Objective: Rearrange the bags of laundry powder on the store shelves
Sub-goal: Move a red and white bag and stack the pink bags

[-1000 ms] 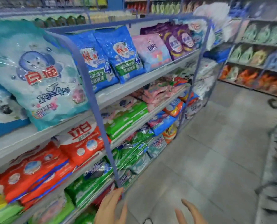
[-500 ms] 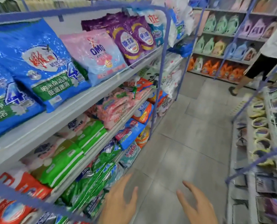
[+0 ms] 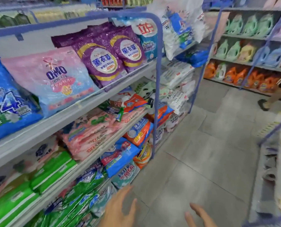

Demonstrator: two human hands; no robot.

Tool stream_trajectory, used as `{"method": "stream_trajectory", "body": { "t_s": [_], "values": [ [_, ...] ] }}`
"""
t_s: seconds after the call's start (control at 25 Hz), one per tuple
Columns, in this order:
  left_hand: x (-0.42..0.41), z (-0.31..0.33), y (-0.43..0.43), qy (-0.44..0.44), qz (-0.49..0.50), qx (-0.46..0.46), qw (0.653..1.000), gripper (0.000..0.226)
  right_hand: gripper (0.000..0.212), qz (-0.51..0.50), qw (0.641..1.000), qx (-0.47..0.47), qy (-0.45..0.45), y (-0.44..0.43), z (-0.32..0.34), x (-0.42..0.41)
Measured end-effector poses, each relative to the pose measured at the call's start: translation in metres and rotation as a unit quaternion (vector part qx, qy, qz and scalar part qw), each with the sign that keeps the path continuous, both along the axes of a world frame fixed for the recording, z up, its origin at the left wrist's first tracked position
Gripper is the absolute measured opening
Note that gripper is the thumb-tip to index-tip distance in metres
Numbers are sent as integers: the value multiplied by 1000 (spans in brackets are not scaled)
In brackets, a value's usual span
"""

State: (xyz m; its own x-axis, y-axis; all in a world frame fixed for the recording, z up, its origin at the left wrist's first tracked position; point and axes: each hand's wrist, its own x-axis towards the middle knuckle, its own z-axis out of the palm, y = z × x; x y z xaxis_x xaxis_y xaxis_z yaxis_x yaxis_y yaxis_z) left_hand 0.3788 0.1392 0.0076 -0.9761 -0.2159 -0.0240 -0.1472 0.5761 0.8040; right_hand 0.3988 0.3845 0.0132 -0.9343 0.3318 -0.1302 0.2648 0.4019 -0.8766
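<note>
A store aisle with a grey tiled floor (image 3: 202,161) runs ahead; on the left stands a blue-framed shelving unit (image 3: 157,79) with pale shelf boards, on the far wall a rack of coloured detergent bottles (image 3: 244,51); a passer-by's leg (image 3: 270,99) shows at the right edge. The top shelf holds bags of laundry powder leaning back: a blue bag (image 3: 7,102), beside it a pink OMO bag (image 3: 54,79), then two purple bags (image 3: 103,61) and a white-and-blue bag (image 3: 148,40); the shelf below carries stacked pink bags (image 3: 90,133) and orange ones (image 3: 139,130); lower shelves hold green bags (image 3: 51,172), lying flat and rather untidy. The left hand (image 3: 120,210) hangs open with spread fingers near the lowest bags, touching none; the right hand (image 3: 200,215) is likewise open and empty over the floor.
</note>
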Motion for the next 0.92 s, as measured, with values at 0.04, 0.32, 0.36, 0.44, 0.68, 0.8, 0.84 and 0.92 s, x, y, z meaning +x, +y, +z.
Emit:
{"method": "stream_trajectory", "body": {
  "t_s": [0.04, 0.32, 0.36, 0.44, 0.68, 0.8, 0.84, 0.92],
  "values": [
    [-8, 3, 17, -3, 0, -16, 1000, 41, 52, 16, 1000, -17, 1, 16, 3, -18],
    [-71, 11, 106, 13, 54, -75, 996, 40, 23, 114, 990, -61, -59, 101, 9, -153],
    [-78, 7, 110, 22, 59, -90, 994, 40, 22, 120, 990, -55, -55, 106, 8, -167],
    [-98, -3, 118, 19, 78, -77, 994, 42, 24, 134, 989, -46, -51, 109, 5, -193],
    [-187, -10, 128, 13, 161, -40, 986, 43, 38, 188, 981, -11, -36, 103, -7, -264],
    [-242, -5, 132, 27, 164, -16, 986, 43, 36, 216, 975, 13, -59, 110, -4, -306],
    [-258, -3, 134, 36, 163, -19, 986, 42, 34, 225, 972, 25, -62, 111, -2, -323],
    [-285, -3, 134, 30, 162, -16, 986, 39, 18, 253, 962, 27, -94, 111, -2, -360]
  ]
}}
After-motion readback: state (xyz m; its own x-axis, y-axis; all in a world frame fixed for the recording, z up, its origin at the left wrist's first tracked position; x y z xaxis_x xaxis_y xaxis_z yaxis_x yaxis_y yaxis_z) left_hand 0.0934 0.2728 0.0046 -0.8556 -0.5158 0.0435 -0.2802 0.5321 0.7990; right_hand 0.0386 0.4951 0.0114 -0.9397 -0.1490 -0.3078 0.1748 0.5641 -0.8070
